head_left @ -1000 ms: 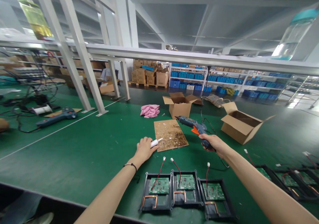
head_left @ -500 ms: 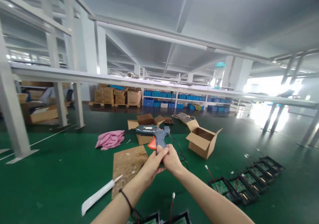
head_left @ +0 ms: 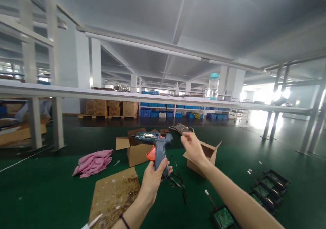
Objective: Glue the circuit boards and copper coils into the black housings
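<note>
1. A person's left hand (head_left: pixel 150 181) grips a blue-gray glue gun (head_left: pixel 156 143) at the center of the frame, its fingers wrapped around the handle just below the orange trigger.
2. The gun is raised above the green tabletop (head_left: pixel 56 195), nozzle pointing to the left of the frame, a dark cable (head_left: pixel 178 185) trailing beneath the grip.
3. The right hand (head_left: pixel 193 148), right of center and apart from the gun, has its fingers curled inward; whether they hold anything cannot be told.
4. Behind the gun stands an open cardboard box (head_left: pixel 139 155); a second box (head_left: pixel 195 169) sits partly hidden by the right hand.
5. At lower left, a stained cardboard sheet (head_left: pixel 115 193) lies beneath a white nozzle (head_left: pixel 94 221) cut off by the frame's bottom edge, with a crumpled pink cloth (head_left: pixel 94 163) above it.
6. Black trays (head_left: pixel 270 190) with green circuit boards line the lower right, while a teal-capped bottle (head_left: pixel 213 87) stands on the white shelf (head_left: pixel 152 97) beyond.
</note>
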A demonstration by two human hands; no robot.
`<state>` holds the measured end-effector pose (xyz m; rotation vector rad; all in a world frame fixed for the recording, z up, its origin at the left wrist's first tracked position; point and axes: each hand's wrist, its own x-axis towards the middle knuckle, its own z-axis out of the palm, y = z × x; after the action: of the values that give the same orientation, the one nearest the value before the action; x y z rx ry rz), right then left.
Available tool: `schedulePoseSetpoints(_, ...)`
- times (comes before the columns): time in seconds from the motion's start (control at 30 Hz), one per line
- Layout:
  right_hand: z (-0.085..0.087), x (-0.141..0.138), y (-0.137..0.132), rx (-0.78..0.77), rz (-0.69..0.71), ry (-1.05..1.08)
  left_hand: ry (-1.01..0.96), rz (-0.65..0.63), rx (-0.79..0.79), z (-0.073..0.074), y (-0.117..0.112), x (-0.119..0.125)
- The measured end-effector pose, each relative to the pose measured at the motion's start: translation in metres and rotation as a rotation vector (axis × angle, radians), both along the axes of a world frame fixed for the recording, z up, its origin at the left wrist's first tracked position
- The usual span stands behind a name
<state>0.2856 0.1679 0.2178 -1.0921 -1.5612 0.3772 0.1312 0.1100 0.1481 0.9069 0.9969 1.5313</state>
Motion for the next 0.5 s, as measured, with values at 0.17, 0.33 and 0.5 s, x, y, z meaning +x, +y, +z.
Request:
schedulePoseSetpoints(0.17, 0.106, 0.067, 0.075, 0.174, -0.440, -0.045, 0.082, 0.078, 0.001, 0.004, -0.007, -0.017)
schedulePoseSetpoints(0.33, 0.160, 0.089, 0.131, 0.170, -0.650, -0.089, 0.134, 0.115, -0.029, 0.009, -0.017, -0.028)
schedulePoseSetpoints(0.5, 0.166, 0.101, 0.164, 0.137, -0.695, -0.186, 0.112, 0.091, -0.046, 0.015, -0.027, -0.031)
